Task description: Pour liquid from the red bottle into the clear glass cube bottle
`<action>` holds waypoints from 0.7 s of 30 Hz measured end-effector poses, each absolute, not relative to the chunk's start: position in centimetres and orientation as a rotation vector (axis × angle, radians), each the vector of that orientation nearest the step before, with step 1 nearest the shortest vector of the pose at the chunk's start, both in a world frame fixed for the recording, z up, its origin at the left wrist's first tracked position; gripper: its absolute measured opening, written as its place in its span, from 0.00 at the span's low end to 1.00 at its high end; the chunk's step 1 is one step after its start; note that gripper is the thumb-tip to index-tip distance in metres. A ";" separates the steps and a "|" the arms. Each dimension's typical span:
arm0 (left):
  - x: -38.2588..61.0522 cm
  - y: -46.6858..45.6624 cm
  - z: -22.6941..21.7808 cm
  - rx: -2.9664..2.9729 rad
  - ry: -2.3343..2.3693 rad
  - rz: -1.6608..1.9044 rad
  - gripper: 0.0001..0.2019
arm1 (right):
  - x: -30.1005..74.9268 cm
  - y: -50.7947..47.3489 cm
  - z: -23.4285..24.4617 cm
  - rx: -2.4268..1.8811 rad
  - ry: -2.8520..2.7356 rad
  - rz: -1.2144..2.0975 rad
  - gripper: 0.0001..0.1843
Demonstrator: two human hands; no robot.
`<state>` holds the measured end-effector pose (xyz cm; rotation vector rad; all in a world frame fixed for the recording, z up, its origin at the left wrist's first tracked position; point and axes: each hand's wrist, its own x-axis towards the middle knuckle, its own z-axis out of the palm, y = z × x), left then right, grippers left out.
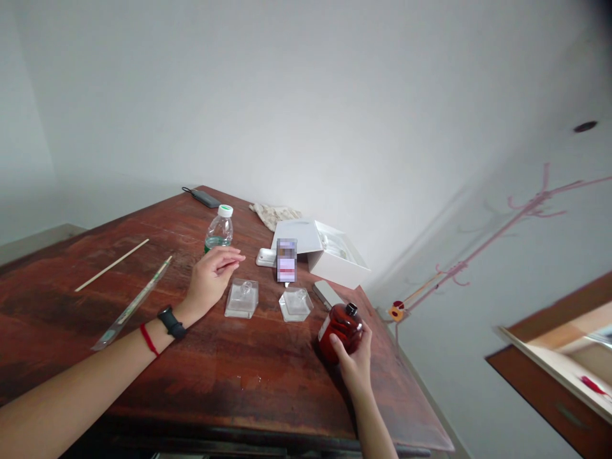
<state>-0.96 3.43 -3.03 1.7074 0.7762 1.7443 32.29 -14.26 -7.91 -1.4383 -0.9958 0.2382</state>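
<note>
My right hand point(354, 360) is wrapped round a brown bottle point(340, 331) with a black top and a pale label. The bottle is held slightly tilted at the right side of the table. My left hand point(210, 280) hovers in front of a clear plastic bottle point(219, 233) with a white-green cap and green liquid low inside. Its fingers are loosely stretched to the right, and I see nothing in them. Between my hands stand two clear glass containers, a square one point(241, 299) and a many-sided one point(295, 306), each with a small round knob.
Behind the containers a phone point(287, 261) stands upright beside an open white box point(337, 261). A grey case point(327, 293) lies near the brown bottle. To the left are a thin wooden stick point(112, 266) and wrapped chopsticks point(134, 303). Cloth point(275, 215) and a dark pouch point(203, 197) lie farther back.
</note>
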 end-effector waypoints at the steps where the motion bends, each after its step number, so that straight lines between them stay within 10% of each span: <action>1: -0.9 3.3 -2.9 1.684 0.771 1.749 0.11 | 32.3 -14.3 -7.9 -1.441 -0.995 0.240 0.38; 21: -2.0 2.6 -2.3 1.889 0.831 1.543 0.29 | 32.5 -14.2 -8.4 -1.412 -1.020 0.274 0.39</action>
